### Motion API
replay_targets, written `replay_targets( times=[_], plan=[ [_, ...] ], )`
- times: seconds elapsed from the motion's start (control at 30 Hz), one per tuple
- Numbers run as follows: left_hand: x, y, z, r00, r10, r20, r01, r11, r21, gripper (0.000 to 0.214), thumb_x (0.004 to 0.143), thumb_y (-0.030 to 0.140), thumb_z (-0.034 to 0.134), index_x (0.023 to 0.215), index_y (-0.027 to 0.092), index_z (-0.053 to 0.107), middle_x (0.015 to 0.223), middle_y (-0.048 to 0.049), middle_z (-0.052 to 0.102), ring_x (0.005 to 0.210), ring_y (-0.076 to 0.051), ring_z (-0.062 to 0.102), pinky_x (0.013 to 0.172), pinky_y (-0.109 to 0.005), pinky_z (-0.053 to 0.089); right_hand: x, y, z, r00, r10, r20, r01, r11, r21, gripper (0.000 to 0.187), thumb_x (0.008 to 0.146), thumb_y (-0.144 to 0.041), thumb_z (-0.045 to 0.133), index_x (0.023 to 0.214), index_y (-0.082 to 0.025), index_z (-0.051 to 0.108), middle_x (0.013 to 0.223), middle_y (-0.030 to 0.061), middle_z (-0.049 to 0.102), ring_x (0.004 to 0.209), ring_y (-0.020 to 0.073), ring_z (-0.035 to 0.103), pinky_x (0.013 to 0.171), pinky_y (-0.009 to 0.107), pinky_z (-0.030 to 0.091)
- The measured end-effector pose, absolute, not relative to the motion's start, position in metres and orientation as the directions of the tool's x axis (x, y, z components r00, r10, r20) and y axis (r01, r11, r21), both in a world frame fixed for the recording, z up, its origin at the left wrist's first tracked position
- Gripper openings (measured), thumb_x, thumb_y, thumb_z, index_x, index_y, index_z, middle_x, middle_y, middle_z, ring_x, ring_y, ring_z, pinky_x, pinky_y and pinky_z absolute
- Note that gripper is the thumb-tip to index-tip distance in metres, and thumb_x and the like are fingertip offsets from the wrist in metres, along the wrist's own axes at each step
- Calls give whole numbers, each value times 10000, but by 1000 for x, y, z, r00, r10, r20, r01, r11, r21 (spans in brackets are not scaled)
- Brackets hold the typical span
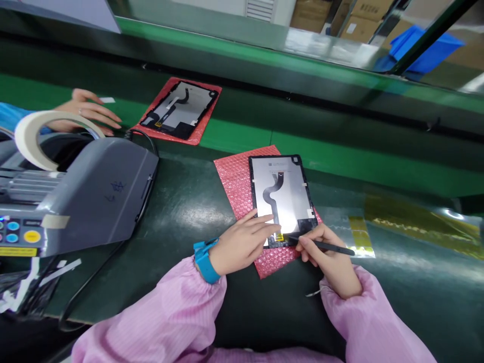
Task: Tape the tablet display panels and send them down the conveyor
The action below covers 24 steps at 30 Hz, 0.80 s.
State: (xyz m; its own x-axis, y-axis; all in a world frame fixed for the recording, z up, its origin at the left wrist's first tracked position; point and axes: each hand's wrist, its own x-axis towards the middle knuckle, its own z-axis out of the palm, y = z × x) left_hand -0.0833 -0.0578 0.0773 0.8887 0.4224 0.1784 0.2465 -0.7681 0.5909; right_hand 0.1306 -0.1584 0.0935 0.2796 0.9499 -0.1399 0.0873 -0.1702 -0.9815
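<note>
A tablet screen panel, its silvery back facing up, rests on a red bubble-wrap sheet in front of me. A dark wavy flex cable runs down it to a yellow piece near the lower edge. My left hand lies over the panel's lower left, fingers stretched out, the fingertips by the cable's lower end. With my right hand I grip a slim black tool at the lower right corner, its tip pointing left towards the yellow piece. Whether it is tweezers or a pry stick, I cannot tell.
At left stands a grey machine with a tape roll on top and a black cable beside it. Beyond it, a co-worker's hand is near a second panel on red wrap. Yellow film lies right.
</note>
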Motion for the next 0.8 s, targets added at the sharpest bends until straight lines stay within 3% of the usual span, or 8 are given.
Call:
replay_targets(
  times=[0.47,0.8],
  plan=[
    [-83,-57,80,886,432,170,256,-761,596,437,972,87,373,1382,167,501,1406,-102,620,1406,-206,480,1229,-492,306,128,-162,89,229,971,-64,180,-107,-978,234,905,-365,703,750,-213,615,609,5,705,460,126,606,464,248,458],
    [-83,-58,81,887,433,160,261,-757,598,436,974,99,383,1388,185,487,1398,-98,625,1404,-211,485,1227,-511,311,129,-163,85,214,973,-89,173,-127,-977,208,906,-358,707,775,-224,616,666,11,731,535,139,661,471,241,458]
  ],
)
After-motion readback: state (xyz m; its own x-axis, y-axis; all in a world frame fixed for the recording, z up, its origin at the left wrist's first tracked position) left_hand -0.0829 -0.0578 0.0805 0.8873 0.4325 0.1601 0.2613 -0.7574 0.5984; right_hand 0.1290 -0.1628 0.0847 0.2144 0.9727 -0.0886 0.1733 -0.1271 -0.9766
